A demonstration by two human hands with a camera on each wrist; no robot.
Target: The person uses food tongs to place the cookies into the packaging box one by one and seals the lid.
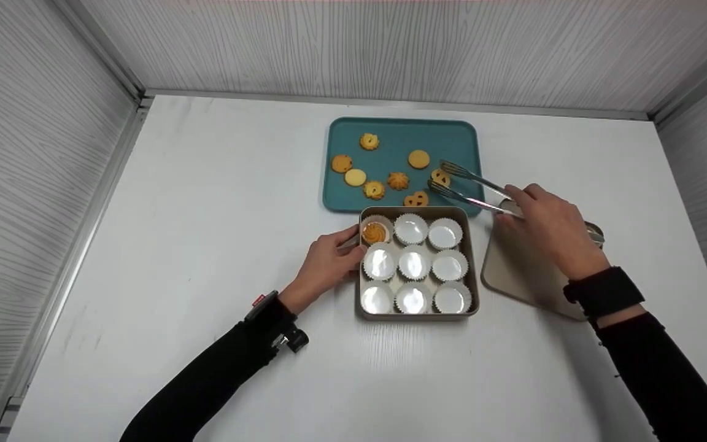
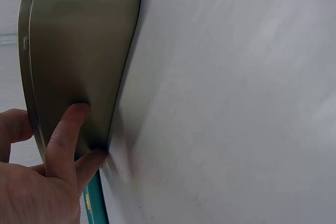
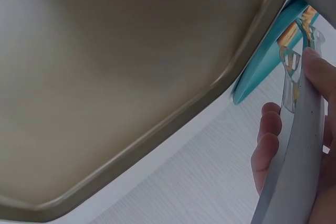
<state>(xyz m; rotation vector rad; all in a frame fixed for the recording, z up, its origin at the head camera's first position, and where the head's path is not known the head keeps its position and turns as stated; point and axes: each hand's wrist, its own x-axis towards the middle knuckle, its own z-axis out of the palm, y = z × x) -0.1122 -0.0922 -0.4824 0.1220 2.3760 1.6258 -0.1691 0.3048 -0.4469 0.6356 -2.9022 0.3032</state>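
Observation:
My right hand [image 1: 550, 230] grips a pair of metal tongs [image 1: 482, 205]. The spread tips of the tongs lie on either side of a pretzel-shaped cookie [image 1: 440, 178] at the right of the teal tray [image 1: 452, 135]. At the left wall of the square cookie tin [image 1: 416, 317], my left hand [image 1: 329, 263] pinches its edge, fingers against the outer wall [image 2: 63, 61] and thumb at the rim. White paper cups [image 1: 414, 264] in three rows fill the tin. A swirled cookie [image 1: 374, 232] sits in the back left cup.
Several other cookies, among them a round one [image 1: 418, 159] and a flower-shaped one [image 1: 397, 180], lie spread on the tray. A beige tin lid [image 1: 513, 264] lies right of the tin, partly beneath my right hand. Wood-grain panels [image 1: 390, 55] border the white table [image 1: 218, 184].

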